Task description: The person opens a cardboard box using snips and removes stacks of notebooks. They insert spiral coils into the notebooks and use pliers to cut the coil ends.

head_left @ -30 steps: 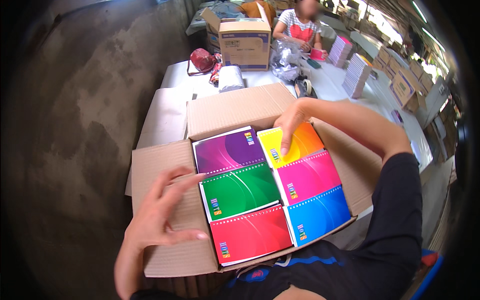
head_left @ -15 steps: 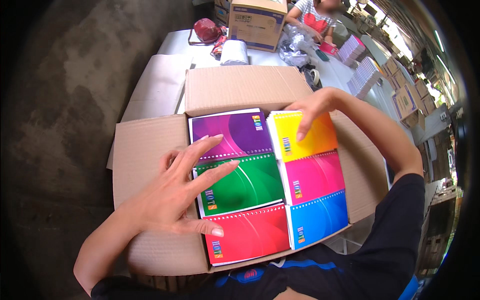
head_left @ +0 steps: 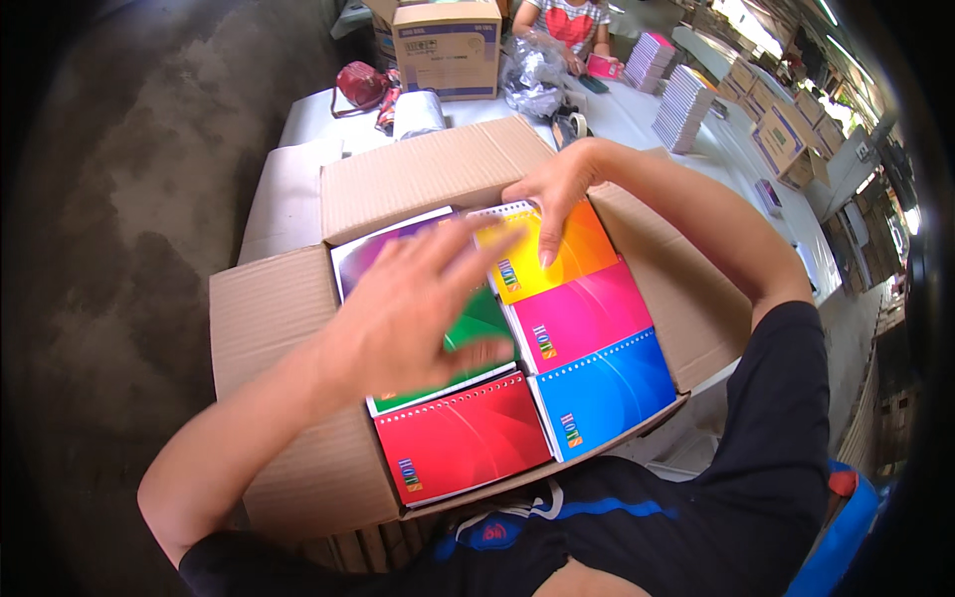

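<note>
An open cardboard carton (head_left: 274,323) in front of me holds two columns of wire-hole-edged notebooks. Purple (head_left: 360,261), green (head_left: 489,320) and red (head_left: 463,438) covers lie in the left column; yellow (head_left: 589,239), pink (head_left: 582,316) and blue (head_left: 609,393) ones fill the right. My right hand (head_left: 559,191) grips the yellow notebooks at their far edge, thumb on the cover, other fingers partly hidden behind. My left hand (head_left: 403,323), blurred by motion, hovers with fingers apart over the green and purple notebooks, its fingertips near the yellow cover. It holds nothing.
Beyond the carton, a white table (head_left: 308,114) bears a closed-sided box (head_left: 448,55), a red bag (head_left: 360,85), clear plastic (head_left: 535,75), tape (head_left: 579,126) and notebook stacks (head_left: 683,109). Across it, a person (head_left: 567,25) handles a pink notebook. More boxes (head_left: 791,144) stand right.
My left hand has swung right and away from me, across the green notebook toward the yellow one. The right hand stays on the yellow notebooks. The whole view has shifted and turned slightly.
</note>
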A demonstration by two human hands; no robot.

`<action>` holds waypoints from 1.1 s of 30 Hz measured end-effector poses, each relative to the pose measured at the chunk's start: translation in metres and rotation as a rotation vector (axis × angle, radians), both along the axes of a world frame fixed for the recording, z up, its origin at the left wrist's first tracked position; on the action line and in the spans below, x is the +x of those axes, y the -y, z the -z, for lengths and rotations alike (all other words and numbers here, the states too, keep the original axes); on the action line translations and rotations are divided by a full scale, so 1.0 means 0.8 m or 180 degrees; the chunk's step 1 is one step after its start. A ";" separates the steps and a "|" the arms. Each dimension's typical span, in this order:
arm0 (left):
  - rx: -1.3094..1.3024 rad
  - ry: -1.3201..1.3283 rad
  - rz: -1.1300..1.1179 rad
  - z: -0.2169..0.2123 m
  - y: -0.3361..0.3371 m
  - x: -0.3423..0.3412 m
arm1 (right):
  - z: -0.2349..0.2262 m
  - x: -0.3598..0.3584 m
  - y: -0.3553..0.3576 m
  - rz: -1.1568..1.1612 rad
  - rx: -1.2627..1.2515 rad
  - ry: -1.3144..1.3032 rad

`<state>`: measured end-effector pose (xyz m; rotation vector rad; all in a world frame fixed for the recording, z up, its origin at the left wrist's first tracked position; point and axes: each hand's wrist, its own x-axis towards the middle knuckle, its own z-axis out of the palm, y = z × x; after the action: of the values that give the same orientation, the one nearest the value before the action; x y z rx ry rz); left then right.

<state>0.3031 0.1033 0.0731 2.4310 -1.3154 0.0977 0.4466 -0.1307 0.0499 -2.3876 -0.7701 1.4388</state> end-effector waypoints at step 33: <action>0.0690 -0.0082 -0.0329 0.075 -0.041 0.063 | -0.015 0.016 0.040 0.0120 0.1022 -0.0991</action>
<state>0.3535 0.1363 0.0132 2.6719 -1.2461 -0.0520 0.4594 -0.1626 0.0618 -1.8766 -0.8000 1.4939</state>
